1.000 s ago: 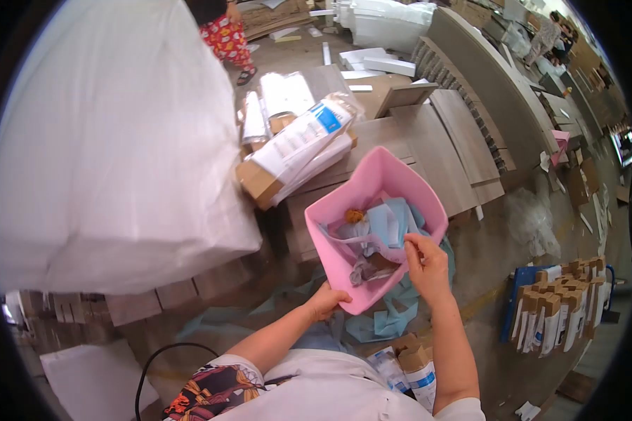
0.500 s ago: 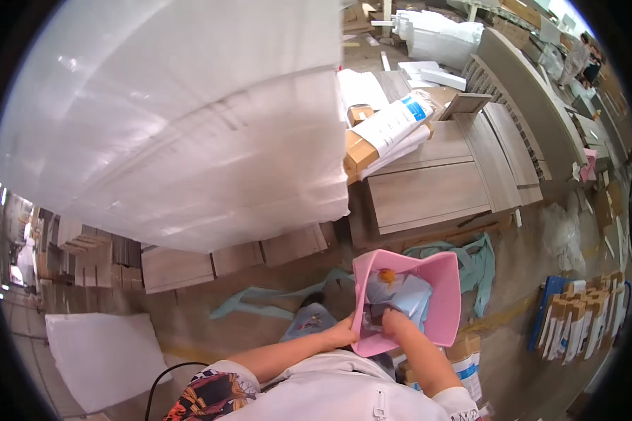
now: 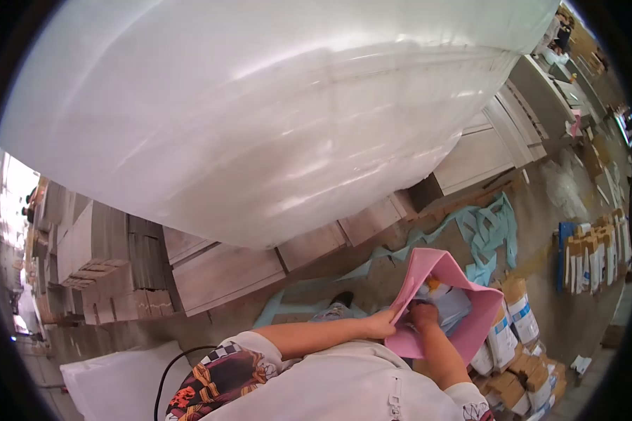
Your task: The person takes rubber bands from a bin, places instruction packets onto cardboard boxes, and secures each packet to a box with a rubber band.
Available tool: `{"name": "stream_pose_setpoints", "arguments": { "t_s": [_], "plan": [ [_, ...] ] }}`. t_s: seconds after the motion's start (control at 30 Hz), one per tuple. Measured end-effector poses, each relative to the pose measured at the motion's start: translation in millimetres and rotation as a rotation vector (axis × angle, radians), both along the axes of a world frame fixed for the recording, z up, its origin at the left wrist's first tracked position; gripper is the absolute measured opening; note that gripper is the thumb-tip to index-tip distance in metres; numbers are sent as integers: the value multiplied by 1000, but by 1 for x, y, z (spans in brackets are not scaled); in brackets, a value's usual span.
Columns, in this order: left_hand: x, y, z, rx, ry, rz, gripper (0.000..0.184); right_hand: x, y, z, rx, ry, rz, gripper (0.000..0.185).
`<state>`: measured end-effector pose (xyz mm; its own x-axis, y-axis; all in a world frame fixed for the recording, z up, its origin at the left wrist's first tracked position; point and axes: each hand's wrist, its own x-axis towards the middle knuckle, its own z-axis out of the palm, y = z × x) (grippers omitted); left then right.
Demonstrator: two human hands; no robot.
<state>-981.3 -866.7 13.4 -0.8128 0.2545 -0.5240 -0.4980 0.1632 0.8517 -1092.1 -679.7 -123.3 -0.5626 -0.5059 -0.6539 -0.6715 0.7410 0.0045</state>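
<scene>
A pink bin [image 3: 481,319] is held close to the body at the lower right of centre. My left hand [image 3: 380,324] grips its left rim. Inside the bin is my right hand [image 3: 423,316], its fingers down among the contents and mostly hidden. Light blue cloth or paper [image 3: 454,309] lies beside that hand, and a small orange item [image 3: 432,283] sits near the far wall of the bin.
A large white wrapped bulk [image 3: 281,126] fills the upper view. Grey-brown panels [image 3: 225,274] are stacked below it. Teal strips [image 3: 488,228] lie on the floor beyond the bin. Wrapped cartons [image 3: 502,340] stand right of it; more bundles [image 3: 597,256] stand farther right.
The view has swung left, and the white bulk covers more of it. My right hand has gone from the bin's rim down inside. The bin has come nearer my body.
</scene>
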Motion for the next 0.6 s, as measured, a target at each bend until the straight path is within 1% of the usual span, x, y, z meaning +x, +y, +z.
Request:
{"name": "stream_pose_setpoints", "arguments": {
  "t_s": [0.03,0.07,0.13,0.17,0.2,0.23,0.3,0.33,0.37,0.43,0.47,0.57,0.6],
  "plan": [
    [11,-3,6,10,-9,-31,81,16,-7,30,-19,16,10,35],
    [21,-8,16,14,-43,-70,81,33,-10,45,-39,25,24,34],
    [43,-19,33,16,-124,-134,80,56,9,20,79,-19,-3,30],
    [59,-19,29,13,-96,-117,80,69,14,9,131,-40,-11,28],
    [75,-18,22,7,-65,-100,80,84,14,7,110,-45,-9,26],
    [90,-16,13,-1,-30,-84,80,97,14,9,89,-45,-7,24],
    [126,-6,-24,56,39,-13,80,122,14,21,69,-51,-16,22],
    [142,-3,-27,82,75,25,80,142,8,30,67,-60,-24,22],
    [161,3,-28,86,36,40,80,159,6,34,63,-74,-32,22],
    [197,1,-5,68,-44,55,81,198,10,22,127,-96,9,22],
    [226,13,-50,55,-53,87,82,217,8,15,153,-113,22,22],
    [277,-5,-26,119,-130,172,84,270,-4,28,28,-211,-59,23],
    [287,-11,-15,208,-300,177,85,285,-8,31,28,-268,-41,24]
  ]
}}
